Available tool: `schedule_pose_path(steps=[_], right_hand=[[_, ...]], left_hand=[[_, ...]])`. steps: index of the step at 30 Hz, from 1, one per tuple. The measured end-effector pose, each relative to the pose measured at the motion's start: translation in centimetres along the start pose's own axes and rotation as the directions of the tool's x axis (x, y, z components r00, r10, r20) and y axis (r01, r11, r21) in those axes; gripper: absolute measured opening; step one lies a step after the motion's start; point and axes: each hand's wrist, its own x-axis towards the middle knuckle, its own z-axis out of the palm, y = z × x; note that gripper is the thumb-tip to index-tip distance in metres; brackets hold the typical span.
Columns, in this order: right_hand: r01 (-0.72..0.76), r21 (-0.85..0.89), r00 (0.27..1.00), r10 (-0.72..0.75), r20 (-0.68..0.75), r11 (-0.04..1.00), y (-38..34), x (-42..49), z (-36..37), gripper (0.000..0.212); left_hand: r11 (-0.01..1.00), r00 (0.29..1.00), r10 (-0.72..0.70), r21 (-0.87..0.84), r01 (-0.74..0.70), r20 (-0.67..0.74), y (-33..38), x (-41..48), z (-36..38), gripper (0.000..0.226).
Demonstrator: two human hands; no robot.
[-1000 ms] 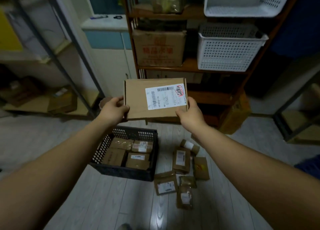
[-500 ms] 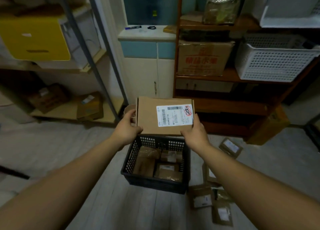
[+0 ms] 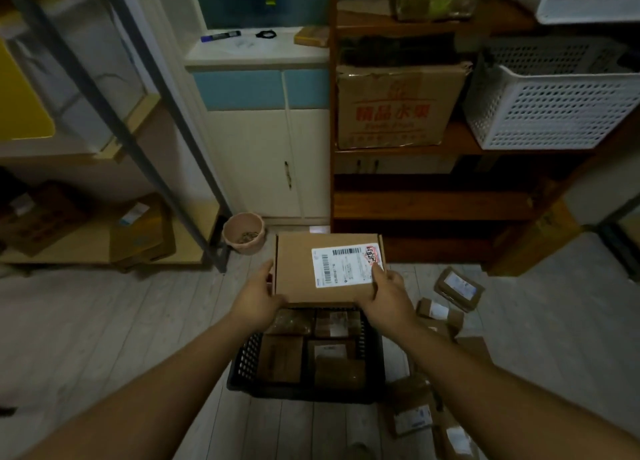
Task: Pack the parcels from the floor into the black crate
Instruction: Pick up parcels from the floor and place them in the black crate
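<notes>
Both arms outstretched, left hand [image 3: 255,302] and right hand [image 3: 387,298] clamping labelled box [image 3: 327,269] flat by its sides — above black crate [image 3: 306,355], loose parcels [image 3: 446,307] right of crate, crate already part-filled.

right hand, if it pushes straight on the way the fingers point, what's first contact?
The right hand already grips the labelled brown cardboard box. Past that, probably the dark wooden shelf unit's lower boards, though depth is unclear.
</notes>
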Motion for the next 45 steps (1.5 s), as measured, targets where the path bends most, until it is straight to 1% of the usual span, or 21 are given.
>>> schedule_pose_path(steps=[3,5,6,9,12,17,19,22,25,27,30,35,38,40,42,43,44,45], right_hand=[[-0.029,-0.031,1.0,0.029,0.011,0.999,2.4,3.1,2.4,0.069],[-0.065,-0.04,0.998,0.066,0.017,0.997,4.5,5.1,4.4,0.068],[-0.08,-0.037,0.997,0.081,0.02,0.996,5.6,6.1,5.6,0.067],[-0.11,-0.074,0.992,0.114,0.048,0.991,8.9,9.1,9.6,0.069],[-0.171,-0.046,0.983,0.174,0.065,0.984,12.5,11.8,14.6,0.067],[-0.211,-0.172,0.962,0.235,0.14,0.962,19.1,14.5,23.6,0.067],[-0.239,-0.177,0.952,0.266,0.149,0.955,21.5,15.8,26.9,0.062],[-0.267,-0.171,0.944,0.292,0.15,0.949,25.1,17.7,31.1,0.05],[-0.289,-0.199,0.933,0.322,0.158,0.936,28.6,20.1,34.1,0.049],[-0.309,-0.209,0.925,0.344,0.159,0.928,30.7,21.8,35.6,0.057],[-0.305,-0.275,0.92,0.357,0.161,0.912,33.5,24.2,37.3,0.068],[-0.331,-0.306,0.913,0.385,0.136,0.893,36.5,26.5,39.4,0.076],[-0.347,-0.328,0.897,0.413,0.157,0.878,37.3,27.3,40.2,0.081],[-0.374,-0.325,0.878,0.444,0.177,0.869,37.4,27.8,40.4,0.084],[-0.396,-0.307,0.863,0.465,0.198,0.865,37.2,28.0,40.3,0.082],[-0.39,-0.295,0.866,0.456,0.206,0.872,37.0,27.9,39.9,0.079],[-0.373,-0.282,0.875,0.436,0.21,0.884,36.5,27.7,39.4,0.074],[-0.358,-0.267,0.885,0.416,0.208,0.895,35.8,27.3,38.6,0.069]], left_hand=[[0.999,1.0,-0.011,0.05,0.01,0.021,-2.5,3.7,2.4,0.054],[0.995,0.999,-0.028,0.1,0.024,0.038,-4.8,6.2,4.3,0.042],[0.992,0.999,-0.017,0.126,0.01,0.051,-6.1,7.5,5.2,0.04],[0.986,0.996,-0.017,0.166,0.002,0.088,-11.2,11.0,8.4,0.046],[0.978,0.991,-0.045,0.206,0.019,0.122,-17.5,14.5,11.8,0.039],[0.967,0.974,-0.139,0.237,0.094,0.181,-27.7,18.1,17.6,0.038],[0.949,0.963,-0.153,0.304,0.082,0.22,-31.5,19.6,19.9,0.036],[0.936,0.933,-0.195,0.343,0.084,0.303,-36.1,22.0,23.5,0.035],[0.938,0.915,-0.175,0.345,0.043,0.362,-39.5,24.6,26.9,0.028],[0.941,0.904,-0.163,0.339,0.021,0.396,-41.4,26.2,28.8,0.027],[0.94,0.887,-0.163,0.341,0.006,0.433,-43.7,27.9,31.4,0.03],[0.931,0.854,-0.178,0.365,-0.015,0.489,-45.8,29.9,34.6,0.039],[0.925,0.844,-0.18,0.378,-0.029,0.505,-46.2,30.6,35.8,0.044],[0.925,0.807,-0.196,0.378,-0.037,0.558,-46.2,30.7,36.1,0.048],[0.938,0.756,-0.204,0.345,-0.03,0.622,-46.1,30.8,35.7,0.051],[0.94,0.744,-0.207,0.34,-0.03,0.636,-45.7,30.6,35.1,0.052],[0.943,0.744,-0.193,0.33,-0.039,0.639,-45.0,30.5,34.2,0.052],[0.954,0.763,-0.182,0.299,-0.016,0.621,-44.1,30.0,33.2,0.055]])
